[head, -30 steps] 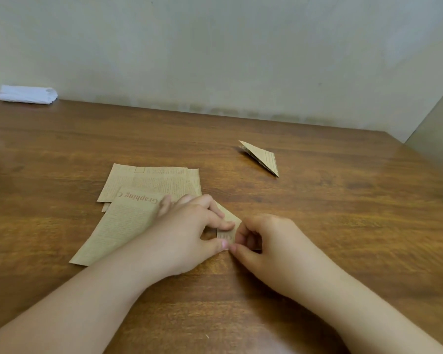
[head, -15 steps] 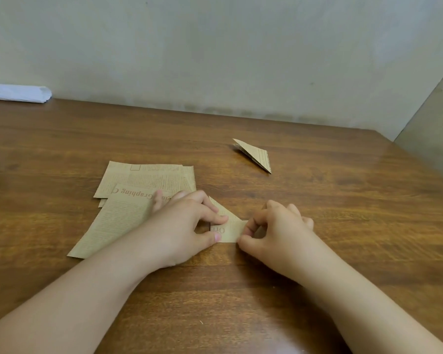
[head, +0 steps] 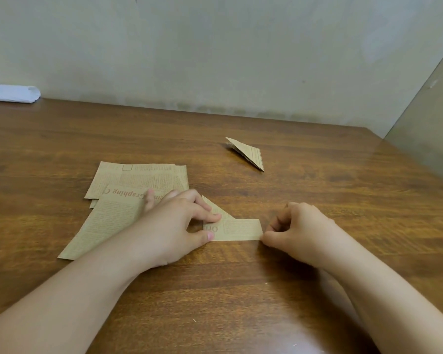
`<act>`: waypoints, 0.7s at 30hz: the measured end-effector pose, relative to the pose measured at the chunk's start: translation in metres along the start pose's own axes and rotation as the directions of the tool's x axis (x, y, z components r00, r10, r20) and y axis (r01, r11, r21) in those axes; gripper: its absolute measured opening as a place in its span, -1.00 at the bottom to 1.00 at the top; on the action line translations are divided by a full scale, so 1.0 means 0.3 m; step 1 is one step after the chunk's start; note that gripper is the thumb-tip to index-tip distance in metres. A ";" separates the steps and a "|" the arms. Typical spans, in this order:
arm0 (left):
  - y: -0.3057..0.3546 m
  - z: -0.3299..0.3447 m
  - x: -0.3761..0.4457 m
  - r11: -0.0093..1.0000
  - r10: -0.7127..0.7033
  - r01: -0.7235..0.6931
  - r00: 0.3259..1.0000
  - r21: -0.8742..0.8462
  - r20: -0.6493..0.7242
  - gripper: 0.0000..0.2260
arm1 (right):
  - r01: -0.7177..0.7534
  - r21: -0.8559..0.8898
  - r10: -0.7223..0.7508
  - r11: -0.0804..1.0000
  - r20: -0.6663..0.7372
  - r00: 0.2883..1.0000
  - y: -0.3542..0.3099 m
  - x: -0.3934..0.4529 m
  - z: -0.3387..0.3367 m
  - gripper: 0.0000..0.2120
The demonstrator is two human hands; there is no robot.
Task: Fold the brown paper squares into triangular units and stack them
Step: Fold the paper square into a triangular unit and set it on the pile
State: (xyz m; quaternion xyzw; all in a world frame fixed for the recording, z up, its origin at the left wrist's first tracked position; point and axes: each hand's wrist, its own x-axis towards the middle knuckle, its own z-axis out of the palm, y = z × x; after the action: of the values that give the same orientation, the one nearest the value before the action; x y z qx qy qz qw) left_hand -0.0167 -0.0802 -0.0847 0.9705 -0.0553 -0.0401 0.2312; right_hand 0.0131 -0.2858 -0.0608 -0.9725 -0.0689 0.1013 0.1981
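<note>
A narrow folded strip of brown printed paper [head: 238,229] lies flat on the wooden table [head: 241,290], its left end turned up into a slanted flap. My left hand [head: 175,226] pinches that left end between forefinger and thumb. My right hand [head: 296,232] has curled fingers, and its thumb tip touches the strip's lower right corner. A finished triangular unit [head: 248,153] lies alone farther back on the table. A loose pile of flat brown sheets [head: 128,192] sits to the left, partly under my left hand.
A folded white cloth [head: 10,93] lies at the far left against the pale wall. The table's right edge [head: 420,169] runs diagonally beside a grey panel.
My right hand has slid to the right along the strip, uncovering its full length. The left hand has stayed pinching the left end. The camera has shifted slightly.
</note>
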 end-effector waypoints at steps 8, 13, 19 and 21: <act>0.000 -0.011 -0.007 0.997 -0.009 0.009 1.000 -0.073 -0.006 -0.70 | 0.147 0.056 -0.143 0.988 -0.069 0.987 0.003 -0.015 -0.007 -0.83; 0.024 0.010 -0.015 0.994 -0.048 0.041 0.996 -0.097 -0.076 -0.92 | 0.283 0.044 -0.281 0.958 -0.047 0.959 -0.070 -0.002 0.077 -0.85; 0.050 0.052 -0.003 0.991 -0.123 0.114 0.985 -0.071 -0.124 -0.84 | 0.255 0.094 -0.248 0.962 -0.078 0.966 -0.075 0.008 0.110 -0.83; 0.045 0.045 -0.005 0.987 -0.137 0.126 0.983 -0.096 -0.122 -0.87 | 0.250 0.091 -0.244 0.964 -0.078 0.967 -0.076 0.009 0.111 -0.83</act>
State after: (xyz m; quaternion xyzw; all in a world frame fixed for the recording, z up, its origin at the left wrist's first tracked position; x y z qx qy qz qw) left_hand -0.0207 -0.0981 -0.0905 0.9614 0.0256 0.0049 0.2738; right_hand 0.0062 -0.2521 -0.0822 -0.9480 -0.1779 0.0467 0.2598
